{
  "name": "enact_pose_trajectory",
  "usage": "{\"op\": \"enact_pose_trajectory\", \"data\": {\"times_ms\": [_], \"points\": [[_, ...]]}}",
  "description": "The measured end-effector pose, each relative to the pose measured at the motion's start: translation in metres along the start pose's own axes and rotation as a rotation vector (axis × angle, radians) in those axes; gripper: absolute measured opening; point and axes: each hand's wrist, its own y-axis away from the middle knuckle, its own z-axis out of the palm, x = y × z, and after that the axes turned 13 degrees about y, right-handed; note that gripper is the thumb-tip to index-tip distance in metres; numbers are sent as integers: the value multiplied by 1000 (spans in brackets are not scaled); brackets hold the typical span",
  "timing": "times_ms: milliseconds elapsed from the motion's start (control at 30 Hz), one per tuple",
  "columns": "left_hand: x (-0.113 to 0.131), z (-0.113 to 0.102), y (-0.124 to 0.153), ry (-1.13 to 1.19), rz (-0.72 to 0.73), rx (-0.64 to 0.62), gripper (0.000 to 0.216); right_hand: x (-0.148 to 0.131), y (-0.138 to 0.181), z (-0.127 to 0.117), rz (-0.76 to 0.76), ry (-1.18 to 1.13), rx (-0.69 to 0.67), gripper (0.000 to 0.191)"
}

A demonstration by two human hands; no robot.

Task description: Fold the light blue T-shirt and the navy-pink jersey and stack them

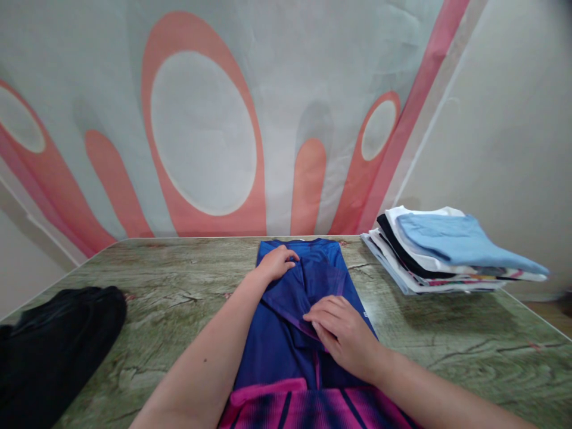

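Note:
A blue jersey [277, 357] with a pink-and-navy striped lower part lies lengthwise in front of me, its collar at the far end. Its sides are turned inward, and a dark blue sleeve [292, 298] with a purple hem lies across the middle. Near the collar, my left hand [276, 263] has its fingers curled on the cloth at the sleeve's upper end. My right hand [342, 333] is closer to me, with thumb and fingers pinched at the sleeve's hem. Part of the striped end runs out of the bottom of the view.
On the right of the wood-patterned table [187, 280] stands a stack of folded clothes [424, 262], with a light blue garment [465, 241] on top. Black clothing [67, 339] lies at the left edge. Behind the table hangs a grey-and-coral printed backdrop [277, 89].

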Motion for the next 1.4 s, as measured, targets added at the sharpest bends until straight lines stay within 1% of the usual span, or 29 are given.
{"op": "enact_pose_trajectory", "data": {"times_ms": [100,200,267,400,500,567,600,667,700,767,867,933,967,1000,1067,1133,1200,1233,1267,1333,1400], "points": [[2,5,3,-82,0,16,14,-4,1,-1,-60,-10,-65,23],[10,6,5,-124,-17,17,10,-7,2,-2,-82,-18,-96,20],[15,5,6,-133,-46,44,10,-7,3,-1,-89,-4,-117,20],[20,7,7,-161,-75,146,13,-5,4,4,-41,41,-116,24],[19,13,8,-205,-97,135,13,-4,5,6,11,65,-118,26],[18,17,9,-212,-104,131,11,-5,5,4,5,81,-108,22],[18,17,9,-204,-98,151,10,-6,5,3,-6,83,-89,20],[19,9,8,-169,-71,237,10,-8,4,0,-13,71,-23,17],[21,2,6,-143,-52,288,10,-8,4,-2,-3,60,19,17],[30,-20,4,-70,-5,369,10,-6,3,-4,38,30,94,19],[55,-55,7,67,48,464,11,6,0,-6,126,-41,155,21],[76,-66,19,136,55,499,12,19,-3,-8,221,-100,175,21],[86,-65,28,155,56,478,13,26,-4,-8,271,-122,187,20],[94,-59,40,164,61,429,14,32,-5,-8,310,-138,196,20],[104,-38,69,153,84,255,21,42,-6,-6,327,-153,207,21],[105,-10,100,101,91,82,39,46,-5,0,262,-146,196,27],[100,15,124,17,79,-89,64,46,-2,8,172,-108,137,34],[97,24,132,-29,78,-150,70,46,-1,12,133,-73,93,37],[95,30,138,-71,77,-190,74,46,0,15,104,-29,45,40],[95,36,143,-137,75,-215,73,48,2,20,85,60,-27,41],[101,34,143,-161,95,-229,74,50,3,20,117,124,-27,39]]}}
